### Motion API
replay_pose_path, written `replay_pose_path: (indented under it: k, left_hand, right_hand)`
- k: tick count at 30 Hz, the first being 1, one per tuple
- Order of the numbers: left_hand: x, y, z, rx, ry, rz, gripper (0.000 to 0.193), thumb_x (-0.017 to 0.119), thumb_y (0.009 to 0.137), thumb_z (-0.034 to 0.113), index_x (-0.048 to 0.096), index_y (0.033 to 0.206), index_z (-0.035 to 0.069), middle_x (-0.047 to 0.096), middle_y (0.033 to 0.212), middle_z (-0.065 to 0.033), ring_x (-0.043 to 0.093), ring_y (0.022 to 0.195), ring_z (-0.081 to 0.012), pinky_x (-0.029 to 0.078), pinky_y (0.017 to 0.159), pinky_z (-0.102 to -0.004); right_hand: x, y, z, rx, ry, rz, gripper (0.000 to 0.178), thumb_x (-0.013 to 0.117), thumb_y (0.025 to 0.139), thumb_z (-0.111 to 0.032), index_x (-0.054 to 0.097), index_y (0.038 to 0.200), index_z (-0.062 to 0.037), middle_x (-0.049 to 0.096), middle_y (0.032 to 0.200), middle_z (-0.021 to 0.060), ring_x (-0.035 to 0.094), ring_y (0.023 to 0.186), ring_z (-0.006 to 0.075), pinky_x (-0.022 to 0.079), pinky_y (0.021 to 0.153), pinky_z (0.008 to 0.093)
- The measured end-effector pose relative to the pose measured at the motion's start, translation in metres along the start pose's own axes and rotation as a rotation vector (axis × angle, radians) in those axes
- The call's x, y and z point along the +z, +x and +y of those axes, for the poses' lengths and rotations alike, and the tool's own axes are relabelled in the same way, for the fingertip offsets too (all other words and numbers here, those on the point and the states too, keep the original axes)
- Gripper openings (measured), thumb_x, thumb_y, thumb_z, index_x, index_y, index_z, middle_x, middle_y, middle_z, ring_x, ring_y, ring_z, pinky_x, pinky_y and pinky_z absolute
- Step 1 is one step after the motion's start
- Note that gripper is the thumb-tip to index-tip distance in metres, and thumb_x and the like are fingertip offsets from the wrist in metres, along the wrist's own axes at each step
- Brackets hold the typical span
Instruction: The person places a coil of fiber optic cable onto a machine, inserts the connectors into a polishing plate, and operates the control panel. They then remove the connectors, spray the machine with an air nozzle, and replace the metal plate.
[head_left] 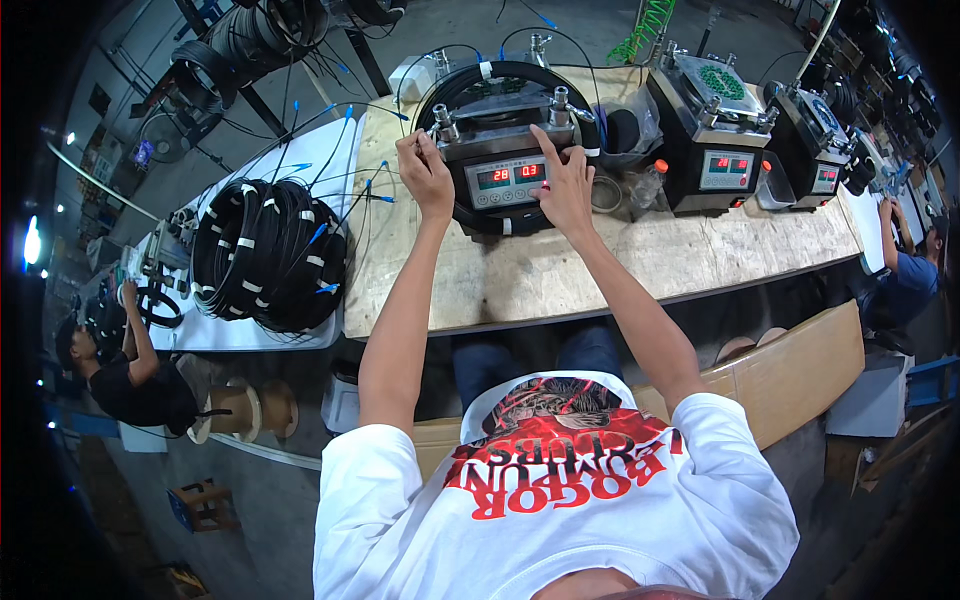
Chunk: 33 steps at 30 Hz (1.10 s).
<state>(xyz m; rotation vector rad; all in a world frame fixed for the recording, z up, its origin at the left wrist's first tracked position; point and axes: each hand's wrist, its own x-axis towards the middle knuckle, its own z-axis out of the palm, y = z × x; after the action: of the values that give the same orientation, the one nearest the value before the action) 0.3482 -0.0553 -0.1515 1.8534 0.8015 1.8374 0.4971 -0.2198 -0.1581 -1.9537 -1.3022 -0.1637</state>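
A bench machine (pixel 492 145) with a metal top and a lit red digital display (pixel 515 175) stands straight ahead of me. Around it lies a coil of black cable (pixel 515 70) with white ties. My left hand (pixel 426 178) is at the machine's left front corner, beside a knurled metal knob (pixel 446 124). Its fingers are pinched together, and what they hold is too small to make out. On the right, my right hand (pixel 568 195) holds nothing. Its index finger stretches up to the metal top, and the thumb is at the right edge of the control panel.
Two similar machines (pixel 722 150) (pixel 822 150) stand to the right on the plywood table (pixel 600 265). A thick stack of black cable coils (pixel 268 255) lies on a white table at left. Clear plastic bags (pixel 640 130) lie beside my machine. Other people work at both far sides.
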Motion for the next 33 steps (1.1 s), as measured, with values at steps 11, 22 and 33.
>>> replay_pose_path:
  k: [11, 22, 33]
  left_hand:
    - [-0.014, 0.007, 0.028, -0.102, -0.061, -0.104, 0.017, 0.050, 0.106, 0.017, 0.050, 0.102, 0.000, 0.054, 0.066, -0.0060, 0.049, 0.057, -0.0127, 0.039, 0.055, -0.0308]
    - [-0.042, 0.026, 0.022, 0.198, 0.165, -0.303, 0.010, 0.055, 0.102, 0.009, 0.053, 0.100, -0.001, 0.059, 0.074, -0.0129, 0.058, 0.066, -0.0250, 0.045, 0.063, -0.0364]
    - [-0.041, 0.018, 0.023, -0.029, 0.146, -0.354, 0.015, 0.056, 0.102, 0.012, 0.057, 0.109, -0.002, 0.054, 0.082, -0.0126, 0.052, 0.074, -0.0240, 0.043, 0.067, -0.0387]
  right_hand:
    - [0.002, 0.001, 0.006, -0.047, 0.027, 0.048, 0.106, 0.084, 0.067, -0.002, 0.032, 0.155, -0.0313, 0.044, 0.115, 0.0137, 0.050, 0.110, 0.0322, 0.038, 0.096, 0.0461]
    - [-0.042, 0.050, 0.018, 0.021, 0.713, 0.313, 0.033, 0.069, 0.093, -0.007, 0.057, 0.123, 0.0012, 0.055, 0.081, 0.0040, 0.049, 0.065, 0.0071, 0.042, 0.057, 0.0248]
    - [-0.046, 0.062, 0.038, 0.004, 0.532, 0.282, 0.017, 0.068, 0.096, -0.013, 0.065, 0.097, 0.0035, 0.053, 0.068, 0.0007, 0.043, 0.062, 0.0058, 0.036, 0.056, 0.0257]
